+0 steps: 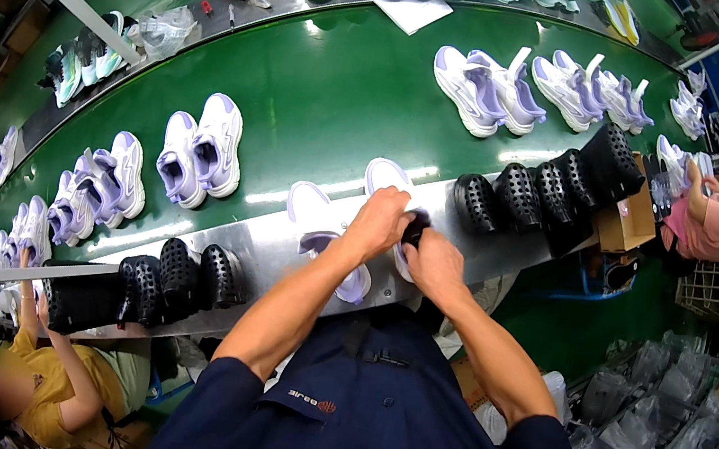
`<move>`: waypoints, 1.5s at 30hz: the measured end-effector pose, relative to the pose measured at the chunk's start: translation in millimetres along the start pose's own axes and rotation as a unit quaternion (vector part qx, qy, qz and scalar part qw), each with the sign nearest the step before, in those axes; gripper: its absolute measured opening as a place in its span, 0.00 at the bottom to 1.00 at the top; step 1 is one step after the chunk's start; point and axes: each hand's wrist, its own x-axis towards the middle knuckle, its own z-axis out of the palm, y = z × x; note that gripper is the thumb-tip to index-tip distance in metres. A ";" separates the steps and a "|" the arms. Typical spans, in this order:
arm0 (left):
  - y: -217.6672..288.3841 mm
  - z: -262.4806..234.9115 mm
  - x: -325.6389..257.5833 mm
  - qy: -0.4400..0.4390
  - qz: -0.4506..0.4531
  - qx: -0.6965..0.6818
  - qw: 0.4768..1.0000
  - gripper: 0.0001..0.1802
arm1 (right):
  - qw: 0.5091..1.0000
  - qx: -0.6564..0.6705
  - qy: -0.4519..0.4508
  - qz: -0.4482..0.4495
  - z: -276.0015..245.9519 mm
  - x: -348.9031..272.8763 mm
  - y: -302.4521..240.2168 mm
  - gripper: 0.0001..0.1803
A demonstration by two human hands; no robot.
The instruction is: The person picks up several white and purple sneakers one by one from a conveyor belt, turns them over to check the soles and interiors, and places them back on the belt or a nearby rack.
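A white and lavender sneaker (387, 175) lies toe away from me on the metal edge of the bench, right in front of my body. My left hand (379, 223) is closed on its upper near the tongue. At the shoe's opening, my right hand (435, 262) has its fingers bent around the collar. Something dark shows between the two hands; I cannot tell whether it is the lining or a separate piece. The matching sneaker (310, 204) sits just left, partly covered by my left forearm, with nobody holding it.
Black perforated shoe-shaped forms (519, 195) stand in a row to the right, others (177, 274) to the left. Pairs of sneakers (202, 149) rest along the green belt (328, 75). Co-workers sit at left and right; another person stands across. A cardboard box (626, 223) adjoins the right-hand forms.
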 end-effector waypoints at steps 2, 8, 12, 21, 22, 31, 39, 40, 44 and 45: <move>20.6 0.5 -29.1 0.041 -0.088 0.001 0.995 0.33 | 0.998 0.036 0.045 -0.028 -2.2 -10.5 16.9 0.21; 41.8 24.3 -30.4 0.008 -0.337 -0.056 0.940 0.51 | 1.000 0.016 0.011 0.016 20.5 16.1 40.7 0.20; 42.1 31.1 -25.9 0.052 -0.353 0.030 0.934 0.38 | 0.997 -0.047 0.060 0.025 35.5 35.9 41.5 0.17; 58.9 -34.8 -159.1 0.091 -0.480 0.196 0.850 0.38 | 0.997 -0.061 -0.002 -0.050 36.0 24.3 42.6 0.17; 52.8 -36.3 -148.2 0.095 -0.476 0.116 0.866 0.37 | 0.997 -0.056 0.001 -0.060 35.6 22.8 39.1 0.17; 36.3 -80.6 -173.7 0.227 -0.286 0.143 0.920 0.17 | 0.995 -0.036 -0.079 -0.053 -16.1 -9.8 4.9 0.16; -24.6 -256.6 -374.1 0.353 -0.442 0.475 0.674 0.26 | 0.940 0.241 -0.240 0.016 -12.9 -32.6 -78.5 0.11; -36.1 -264.1 -387.9 0.336 -0.464 0.464 0.676 0.28 | 0.942 0.221 -0.254 -0.005 -4.0 -32.3 -88.1 0.10; -57.6 -284.8 -420.1 0.262 -0.521 0.428 0.690 0.28 | 0.940 0.201 -0.272 -0.047 8.6 -36.1 -118.6 0.10; -51.8 -289.2 -411.3 0.262 -0.508 0.440 0.693 0.27 | 0.943 0.200 -0.263 -0.049 7.1 -36.4 -120.1 0.10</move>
